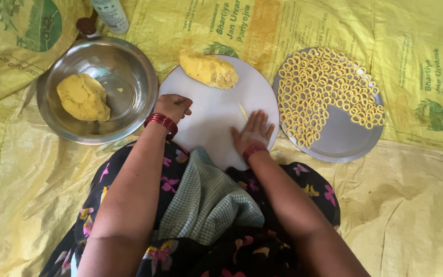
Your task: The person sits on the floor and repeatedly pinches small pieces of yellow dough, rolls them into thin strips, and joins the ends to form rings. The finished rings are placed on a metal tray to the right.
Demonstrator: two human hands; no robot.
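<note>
On the floor sheet: a person sits on a yellow plastic sheet (416, 215) with a round white board (216, 118) just in front of the lap.
Right hand: the right hand (254, 132) lies flat, palm down, on the right part of the board, fingers (260, 121) stretched out and slightly spread, clamped on nothing; a red bangle sits at the wrist.
Dough strip: a thin yellow dough strip (242, 111) lies on the board, touching or just ahead of the right fingertips.
Left hand: the left hand (172, 106) rests at the board's left edge, fingers curled in loosely; I cannot tell if it holds anything. Red bangles (162, 122) circle the wrist.
Dough on board: a yellow dough lump (208, 69) sits at the far edge of the board, well apart from both hands.
Bowl: a steel bowl (129, 66) stands left of the board, with a second dough ball (83, 97) inside it.
Plate: a round steel plate (344, 141) lies right of the board, its far half covered with many small yellow dough rings (324, 87).
Bottle: a pale bottle (109, 15) stands beyond the bowl.
Lap: a green checked cloth (206, 200) lies over the floral dress.
</note>
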